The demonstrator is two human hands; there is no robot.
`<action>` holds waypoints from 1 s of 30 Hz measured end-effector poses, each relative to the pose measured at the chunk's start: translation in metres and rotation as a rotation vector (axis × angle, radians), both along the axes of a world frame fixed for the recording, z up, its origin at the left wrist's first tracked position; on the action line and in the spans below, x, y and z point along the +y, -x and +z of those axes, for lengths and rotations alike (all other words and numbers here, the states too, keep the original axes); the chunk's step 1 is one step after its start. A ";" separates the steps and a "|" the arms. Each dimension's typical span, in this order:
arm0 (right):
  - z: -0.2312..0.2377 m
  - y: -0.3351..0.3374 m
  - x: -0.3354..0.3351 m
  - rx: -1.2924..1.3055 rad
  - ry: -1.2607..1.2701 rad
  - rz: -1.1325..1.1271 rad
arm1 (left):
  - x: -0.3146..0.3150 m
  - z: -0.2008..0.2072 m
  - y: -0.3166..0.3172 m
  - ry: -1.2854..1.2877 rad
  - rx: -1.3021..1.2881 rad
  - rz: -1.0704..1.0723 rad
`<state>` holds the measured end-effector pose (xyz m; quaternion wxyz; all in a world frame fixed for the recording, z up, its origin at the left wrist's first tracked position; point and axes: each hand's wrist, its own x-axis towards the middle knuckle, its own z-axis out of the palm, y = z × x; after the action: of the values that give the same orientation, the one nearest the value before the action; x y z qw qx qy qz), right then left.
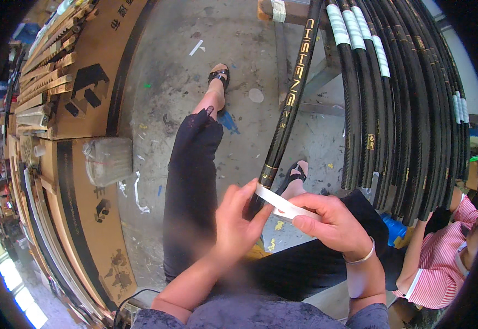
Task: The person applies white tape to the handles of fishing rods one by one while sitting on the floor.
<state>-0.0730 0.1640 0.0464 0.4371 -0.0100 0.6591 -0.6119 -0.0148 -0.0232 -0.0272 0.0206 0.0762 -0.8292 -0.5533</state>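
Observation:
A long black pole (288,123) with gold lettering slants up and away from my lap. My left hand (232,222) is closed around its near end, the thumb and fingers on opposite sides. Strip-like white tape (274,200) runs from the pole, just below a gold band, across to my right hand (332,219). That hand grips the tape between thumb and fingers and holds it taut. Part of the pole's near end is hidden by my left hand, and whether the tape comes off a roll cannot be made out.
Several black poles (403,120), some with white wraps, lie side by side at the right. A co-worker in a striped shirt (433,268) sits beside them. Cardboard boxes (88,214) and wooden strips (47,71) stand left, near a plastic-wrapped bundle (107,160). Scraps litter the floor.

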 end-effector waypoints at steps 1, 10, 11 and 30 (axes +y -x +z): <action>-0.001 0.000 0.001 0.006 0.000 0.003 | 0.000 0.001 0.000 -0.011 -0.010 0.001; -0.008 -0.001 0.004 0.065 -0.020 0.018 | -0.002 -0.001 -0.004 -0.130 -0.232 0.065; -0.009 -0.001 0.004 0.064 -0.012 0.013 | -0.003 -0.001 -0.004 -0.143 -0.225 0.053; -0.016 0.001 0.005 0.109 -0.026 0.038 | -0.008 -0.004 -0.007 -0.446 -0.330 0.015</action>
<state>-0.0737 0.1689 0.0301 0.4123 -0.0503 0.6894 -0.5935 -0.0073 -0.0313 -0.0307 -0.1280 0.1742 -0.6785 -0.7021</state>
